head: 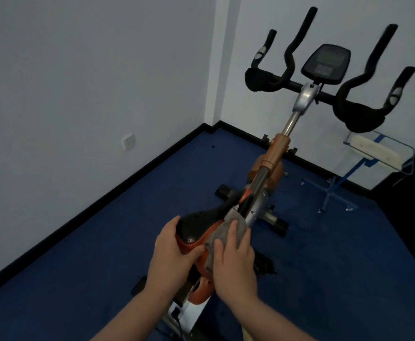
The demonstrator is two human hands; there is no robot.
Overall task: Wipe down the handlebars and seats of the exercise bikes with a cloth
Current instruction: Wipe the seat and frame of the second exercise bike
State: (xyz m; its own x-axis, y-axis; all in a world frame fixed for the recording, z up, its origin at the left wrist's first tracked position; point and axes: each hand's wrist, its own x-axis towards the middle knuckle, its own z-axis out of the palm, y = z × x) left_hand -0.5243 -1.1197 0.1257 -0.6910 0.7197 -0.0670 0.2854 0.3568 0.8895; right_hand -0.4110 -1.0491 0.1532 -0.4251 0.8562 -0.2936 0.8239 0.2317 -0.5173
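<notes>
Left hand (174,252): fingers and thumb curled round the rear edge of the saddle (199,230), black padded top, glossy orange underside. Right hand (233,257): fingers straight, pressing a grey, nubbly cloth (222,233) flat on the saddle's right side.

White wall socket (127,141), blue carpet (103,242), clear acrylic stand (383,153) by the wall

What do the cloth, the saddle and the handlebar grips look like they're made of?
Cloth: grey, soft and matte, bunched under the right hand; probably microfibre or terry.
Saddle: black top with a slight sheen and orange sides; likely vinyl or moulded plastic.
Handlebar grips: matte black, thick and rounded; apparently foam or rubber padding.
</notes>
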